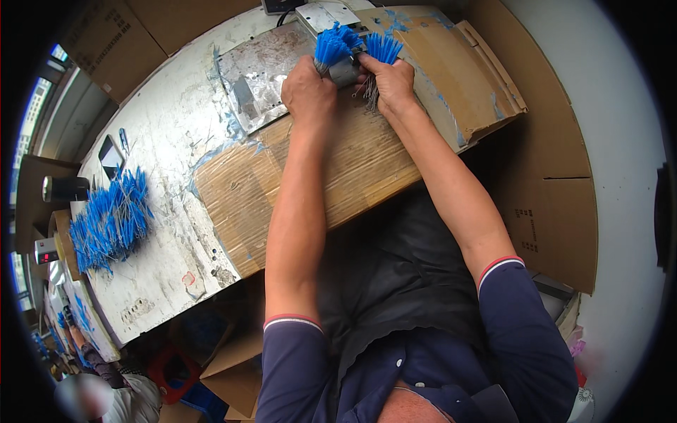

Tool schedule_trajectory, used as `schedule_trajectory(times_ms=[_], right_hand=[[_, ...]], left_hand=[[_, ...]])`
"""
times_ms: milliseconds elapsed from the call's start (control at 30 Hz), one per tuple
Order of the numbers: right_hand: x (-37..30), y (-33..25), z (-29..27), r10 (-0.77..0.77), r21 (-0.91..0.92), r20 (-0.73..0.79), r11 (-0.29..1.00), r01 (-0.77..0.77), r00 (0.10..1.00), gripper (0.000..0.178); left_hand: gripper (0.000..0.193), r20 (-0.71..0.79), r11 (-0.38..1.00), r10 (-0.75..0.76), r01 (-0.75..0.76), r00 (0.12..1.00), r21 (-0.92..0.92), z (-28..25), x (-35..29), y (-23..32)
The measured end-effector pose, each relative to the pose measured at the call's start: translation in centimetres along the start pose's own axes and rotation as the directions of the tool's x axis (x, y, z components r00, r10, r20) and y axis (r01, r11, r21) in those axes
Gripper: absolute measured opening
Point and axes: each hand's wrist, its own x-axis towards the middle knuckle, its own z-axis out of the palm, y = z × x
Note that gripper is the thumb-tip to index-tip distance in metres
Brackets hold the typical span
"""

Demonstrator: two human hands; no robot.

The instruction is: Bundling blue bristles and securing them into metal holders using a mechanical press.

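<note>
My left hand [310, 92] is closed round a bundle of thin wire pieces with blue ends [334, 44], at the far side of the table. Beside it, my right hand [392, 81] grips a second bundle of blue-ended wire pieces [383, 48], whose grey wire ends hang below the fingers. Both bundles stand with the blue ends pointing away from me. Between the hands is a grey rounded metal part [344, 72] of a small machine [326, 15]. My fingers partly hide where the bundles and this part meet.
A big pile of similar blue-ended wires [111, 218] lies on the white table [176, 247] at left, near a phone [110, 156] and a dark cylinder [65, 188]. Flattened cardboard [247, 204] covers the near edge; a cardboard box [451, 70] stands right. Another person [120, 395] is at lower left.
</note>
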Motion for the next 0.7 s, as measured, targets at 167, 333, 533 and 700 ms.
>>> schedule_trajectory(times_ms=[167, 333, 533, 700], right_hand=[[0.4, 0.8, -1.0, -0.11, -0.001, -0.061, 0.994, 0.11, 0.992, 0.013], [0.0, 0.7, -1.5, -0.071, -0.06, -0.024, 0.996, 0.07, 0.997, 0.012], [-0.9, -0.4, -2.3, 0.002, -0.082, 0.11, 0.997, 0.007, 0.994, 0.011], [-1.0, -0.8, -2.6, 0.029, -0.041, 0.145, 0.999, -0.023, 0.989, 0.009]], left_hand=[[0.01, 0.018, 0.999, 0.03, -0.031, 0.999, 0.04, 0.1, 0.1, 0.2], [0.009, 0.022, 0.996, 0.055, -0.056, 0.998, 0.062, 0.4, 0.1, -0.2], [0.008, -0.031, 0.994, 0.092, -0.089, 0.995, 0.068, 0.5, -0.1, -0.5], [0.013, -0.105, 0.999, -0.03, 0.034, 0.994, 0.041, 0.2, 0.1, 0.0]])
